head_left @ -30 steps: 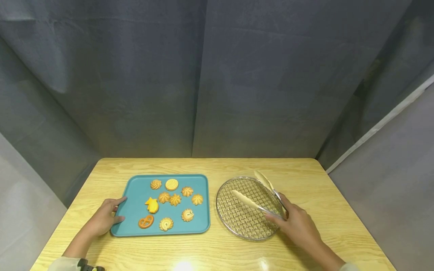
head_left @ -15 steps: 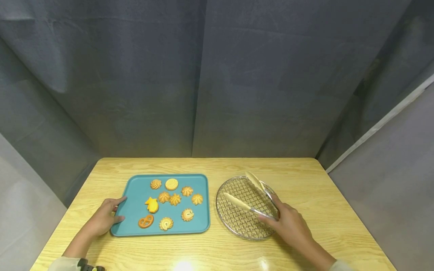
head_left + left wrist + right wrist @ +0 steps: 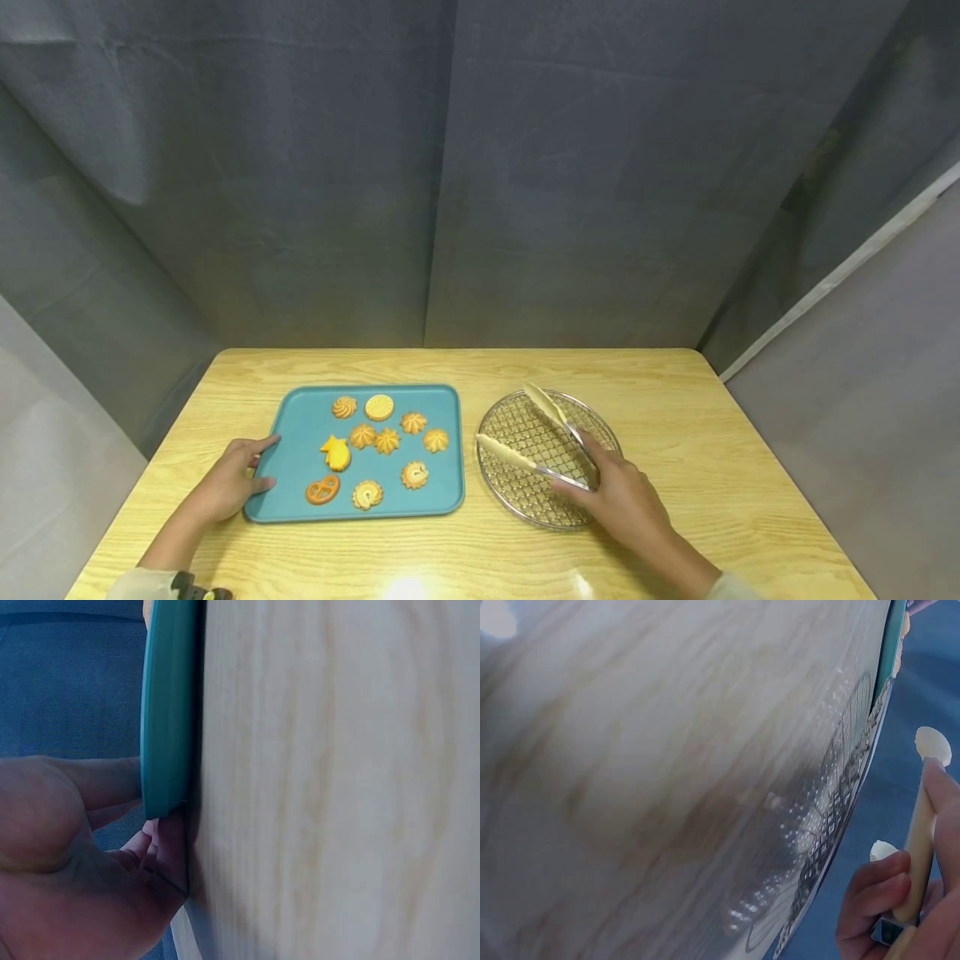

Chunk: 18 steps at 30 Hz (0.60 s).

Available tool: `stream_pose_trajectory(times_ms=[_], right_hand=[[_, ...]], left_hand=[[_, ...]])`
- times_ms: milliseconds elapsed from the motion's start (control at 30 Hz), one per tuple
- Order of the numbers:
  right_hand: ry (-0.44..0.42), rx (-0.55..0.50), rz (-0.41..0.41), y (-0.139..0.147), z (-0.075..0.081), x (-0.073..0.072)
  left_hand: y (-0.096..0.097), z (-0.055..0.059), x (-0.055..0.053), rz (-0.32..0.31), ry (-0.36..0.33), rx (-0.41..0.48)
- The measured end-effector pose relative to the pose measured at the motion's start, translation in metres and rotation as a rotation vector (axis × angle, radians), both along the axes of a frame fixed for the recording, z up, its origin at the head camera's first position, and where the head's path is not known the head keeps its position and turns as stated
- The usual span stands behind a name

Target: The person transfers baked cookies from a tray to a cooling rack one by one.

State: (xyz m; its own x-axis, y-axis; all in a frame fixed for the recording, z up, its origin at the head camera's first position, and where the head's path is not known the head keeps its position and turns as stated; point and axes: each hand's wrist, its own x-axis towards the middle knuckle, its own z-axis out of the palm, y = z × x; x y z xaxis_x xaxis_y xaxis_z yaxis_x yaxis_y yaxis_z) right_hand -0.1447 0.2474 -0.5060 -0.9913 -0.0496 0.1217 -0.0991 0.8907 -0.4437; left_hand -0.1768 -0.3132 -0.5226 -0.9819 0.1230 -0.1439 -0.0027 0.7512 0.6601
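Head view: left hand [image 3: 231, 479], half curled, grips teal tray [image 3: 442, 496] of cookies [image 3: 386, 442] toward left edge of surface [image 3: 675, 387], likely steadying it; right hand [image 3: 618, 496] grips tongs [image 3: 517, 460] above round wire rack [image 3: 525, 497] nearer right edge, light squeeze probably letting tips [image 3: 489, 442] stand apart.

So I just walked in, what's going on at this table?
A person's left hand grips the left edge of a blue tray that bears assorted cookies, one pretzel-shaped. Their right hand holds a pair of tongs above a round wire rack beside the tray. The tongs are spread open with nothing between the tips.
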Motion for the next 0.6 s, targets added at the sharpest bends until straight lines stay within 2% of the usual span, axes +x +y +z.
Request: stream_pose_trajectory(times_ms=[600], right_hand=[[0.026, 0.047, 0.024, -0.025, -0.004, 0.002]], left_hand=[[-0.002, -0.005, 0.0, -0.005, 0.009, -0.001]])
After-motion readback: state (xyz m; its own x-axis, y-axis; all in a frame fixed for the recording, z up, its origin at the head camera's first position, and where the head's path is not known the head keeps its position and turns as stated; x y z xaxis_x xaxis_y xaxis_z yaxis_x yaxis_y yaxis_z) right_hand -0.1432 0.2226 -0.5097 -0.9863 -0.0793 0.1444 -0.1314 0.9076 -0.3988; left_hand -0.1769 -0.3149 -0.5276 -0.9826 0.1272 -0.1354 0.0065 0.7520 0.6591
